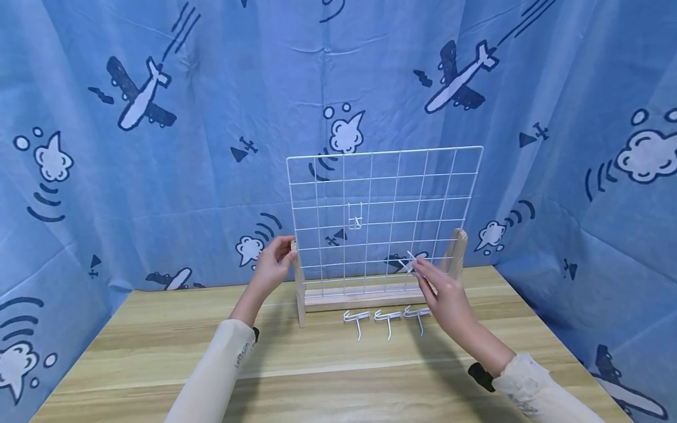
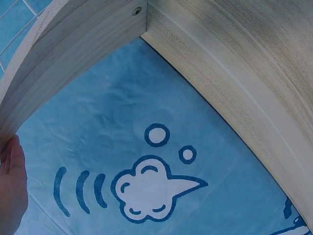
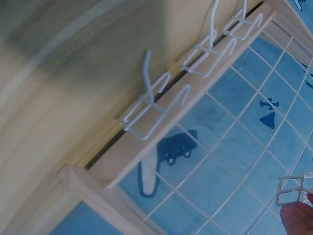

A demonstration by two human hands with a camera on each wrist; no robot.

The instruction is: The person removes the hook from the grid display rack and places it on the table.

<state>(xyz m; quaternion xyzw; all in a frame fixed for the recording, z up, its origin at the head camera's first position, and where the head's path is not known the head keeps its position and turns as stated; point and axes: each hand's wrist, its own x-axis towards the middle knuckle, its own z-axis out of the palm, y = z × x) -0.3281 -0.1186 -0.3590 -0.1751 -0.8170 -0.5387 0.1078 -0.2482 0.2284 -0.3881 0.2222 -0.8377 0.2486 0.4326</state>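
A white wire grid panel stands upright in a wooden stand. My left hand grips the top of the left wooden post; in the left wrist view only part of the hand shows, against the wood. Between thumb and fingers, my right hand pinches a white wire hook in front of the grid's lower right part. Another white hook hangs on the grid, left of its middle. Three similar hooks lie in a row before the stand's base bar.
The stand rests near the back of a wood-grain table. Its right post rises just beyond my right hand. A blue curtain with printed planes and clouds hangs behind the table and along its sides.
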